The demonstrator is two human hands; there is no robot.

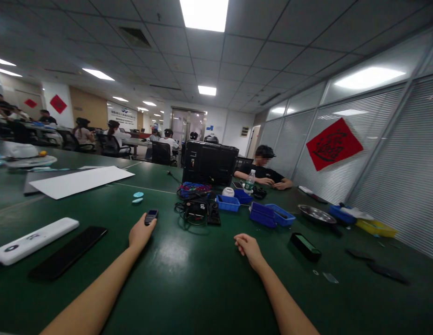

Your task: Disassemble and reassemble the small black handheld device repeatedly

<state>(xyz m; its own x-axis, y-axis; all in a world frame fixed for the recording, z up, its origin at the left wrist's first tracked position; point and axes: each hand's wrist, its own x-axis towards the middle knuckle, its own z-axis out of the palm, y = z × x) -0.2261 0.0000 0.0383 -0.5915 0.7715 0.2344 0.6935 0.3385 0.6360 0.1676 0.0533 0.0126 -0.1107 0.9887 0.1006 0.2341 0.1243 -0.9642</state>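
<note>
My left hand (141, 231) rests on the green table (188, 274) and its fingers close round a small dark handheld device (151, 216) held out in front. My right hand (247, 246) lies on the table with the fingers curled in loosely; nothing shows in it. Just past the left hand sits a tangle of black cables and small electronics (195, 211). A black rectangular box (305, 246) lies to the right of my right hand.
A white remote-like bar (33, 240) and a black phone (68, 251) lie at the left, a white sheet (80, 180) beyond. Blue bins (268, 215), a metal dish (316, 214), a yellow tray (376, 227) and a black case (209, 163) stand ahead. A person (263, 173) sits across; others work at far tables.
</note>
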